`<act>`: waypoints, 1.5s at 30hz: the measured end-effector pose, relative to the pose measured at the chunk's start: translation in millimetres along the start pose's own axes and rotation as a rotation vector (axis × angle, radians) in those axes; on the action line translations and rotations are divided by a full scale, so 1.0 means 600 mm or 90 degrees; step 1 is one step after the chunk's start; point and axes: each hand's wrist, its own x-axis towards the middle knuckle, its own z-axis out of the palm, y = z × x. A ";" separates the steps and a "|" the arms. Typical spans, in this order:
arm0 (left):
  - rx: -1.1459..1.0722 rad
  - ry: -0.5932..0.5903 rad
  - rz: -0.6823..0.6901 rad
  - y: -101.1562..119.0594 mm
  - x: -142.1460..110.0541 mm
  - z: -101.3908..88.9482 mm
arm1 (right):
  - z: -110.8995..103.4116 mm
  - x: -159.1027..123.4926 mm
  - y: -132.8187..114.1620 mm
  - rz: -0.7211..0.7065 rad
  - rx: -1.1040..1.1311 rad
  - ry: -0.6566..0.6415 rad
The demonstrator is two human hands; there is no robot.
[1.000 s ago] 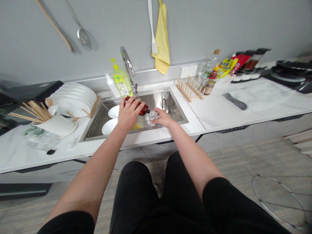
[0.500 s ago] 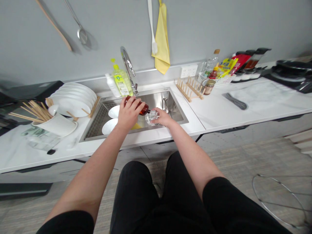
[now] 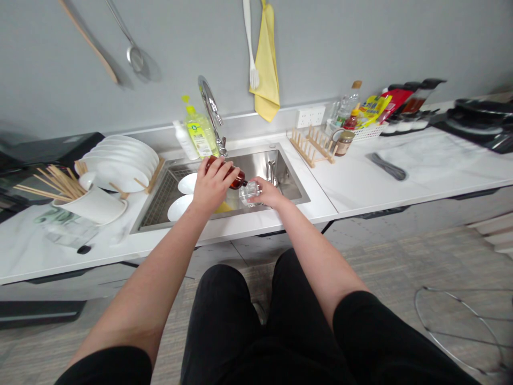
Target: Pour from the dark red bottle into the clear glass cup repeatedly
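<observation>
- The left hand point(image 3: 212, 186) is curled over a brown bottle point(image 3: 237, 178), fingers spread a little along its body and closed on it from above.
- That bottle lies tilted over the sink point(image 3: 261, 164), its dark neck lower and pointing right, close to the mouth of a clear container point(image 3: 247, 194).
- The right hand point(image 3: 266, 192) grips the clear container from the right, fingers partly bent around it; it seems to be a small glass or jar, though glare blurs its shape.
- Two white bowls point(image 3: 180, 207) sit in the left part of the sink, and a yellow item point(image 3: 224, 207) shows just beyond the left wrist (only part of it is visible).
- On the far side of the sink stand the faucet point(image 3: 208, 104), a yellow-green pump bottle point(image 3: 201, 133) and a white bottle point(image 3: 185, 141).
- Left of the sink are upright white plates point(image 3: 116, 174) and a white holder point(image 3: 102, 207) with chopsticks point(image 3: 60, 184).
- To its right, a wooden rack point(image 3: 306, 152) rests on the countertop point(image 3: 352, 187).
</observation>
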 end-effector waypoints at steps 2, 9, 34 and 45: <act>0.001 -0.008 0.002 -0.001 0.001 -0.001 | 0.000 0.000 0.000 -0.004 0.004 0.000; -0.005 -0.014 0.020 -0.002 0.007 -0.007 | 0.001 -0.003 -0.011 0.018 0.011 0.002; 0.051 -0.044 0.077 -0.005 0.021 -0.022 | 0.000 -0.005 -0.012 0.007 0.004 0.000; 0.038 -0.029 0.093 -0.003 0.028 -0.028 | 0.000 -0.004 -0.011 -0.001 0.013 0.002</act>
